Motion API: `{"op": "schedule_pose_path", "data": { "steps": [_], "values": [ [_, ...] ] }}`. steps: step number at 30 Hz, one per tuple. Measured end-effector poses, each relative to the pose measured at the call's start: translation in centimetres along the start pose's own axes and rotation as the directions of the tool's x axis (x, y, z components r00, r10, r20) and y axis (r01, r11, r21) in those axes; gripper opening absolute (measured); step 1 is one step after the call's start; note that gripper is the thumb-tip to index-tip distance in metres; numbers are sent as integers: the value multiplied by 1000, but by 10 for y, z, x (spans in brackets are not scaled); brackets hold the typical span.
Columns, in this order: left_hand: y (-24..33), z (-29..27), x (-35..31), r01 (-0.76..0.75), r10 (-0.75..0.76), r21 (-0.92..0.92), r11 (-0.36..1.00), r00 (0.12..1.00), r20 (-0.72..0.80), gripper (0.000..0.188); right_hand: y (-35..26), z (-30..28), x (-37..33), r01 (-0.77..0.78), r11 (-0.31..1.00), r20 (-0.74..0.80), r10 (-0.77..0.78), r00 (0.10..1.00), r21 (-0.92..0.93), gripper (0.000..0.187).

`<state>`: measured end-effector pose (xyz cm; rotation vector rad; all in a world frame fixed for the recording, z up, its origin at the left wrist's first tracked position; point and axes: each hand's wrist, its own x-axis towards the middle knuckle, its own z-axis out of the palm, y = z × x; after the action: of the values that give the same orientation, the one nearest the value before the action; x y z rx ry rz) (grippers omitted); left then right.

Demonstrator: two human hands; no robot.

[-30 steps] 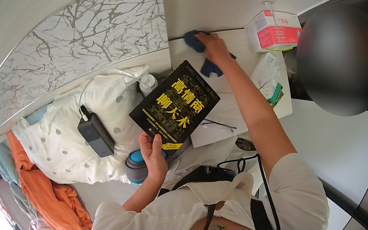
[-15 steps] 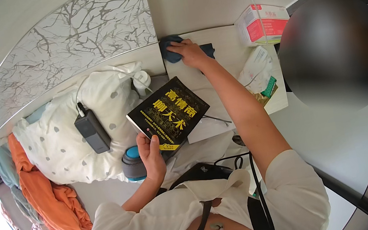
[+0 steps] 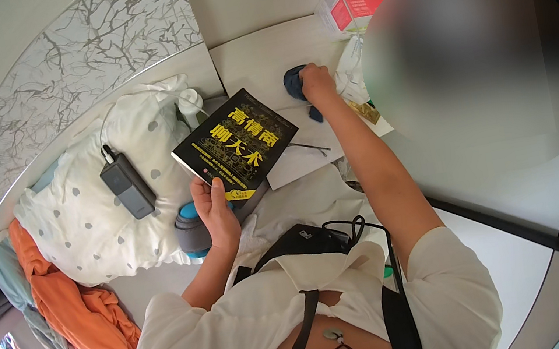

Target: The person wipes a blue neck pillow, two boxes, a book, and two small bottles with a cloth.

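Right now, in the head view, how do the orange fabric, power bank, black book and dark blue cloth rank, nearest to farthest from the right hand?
From the right hand:
1. Dark blue cloth: touching it.
2. Black book: to its left, held by the left hand.
3. Power bank: farther left, on the pillow.
4. Orange fabric: farthest left, past the pillow.
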<state>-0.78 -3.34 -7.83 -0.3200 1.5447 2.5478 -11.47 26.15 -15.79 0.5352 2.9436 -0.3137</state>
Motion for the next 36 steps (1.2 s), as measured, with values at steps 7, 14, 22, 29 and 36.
{"op": "schedule_pose_path", "data": {
  "steps": [7,14,22,29,36],
  "values": [
    [14,-13,-18,-42,42,21,999,999,5,18,-21,-13,-15,61,997,289,-44,956,-48,21],
    [19,-20,-24,-120,117,55,991,992,44,16,-37,-75,-32,471,722,-550,-150,821,506,33],
    [21,-6,-11,-165,159,66,984,984,79,17,-30,-137,-97,445,397,-517,93,851,803,35],
    [-2,35,40,-104,107,-24,994,977,185,17,22,-95,-132,75,133,-112,295,949,988,33],
    [-39,84,114,-22,28,-35,999,986,165,14,42,-73,-129,-31,426,-4,80,997,904,31]
  ]
}}
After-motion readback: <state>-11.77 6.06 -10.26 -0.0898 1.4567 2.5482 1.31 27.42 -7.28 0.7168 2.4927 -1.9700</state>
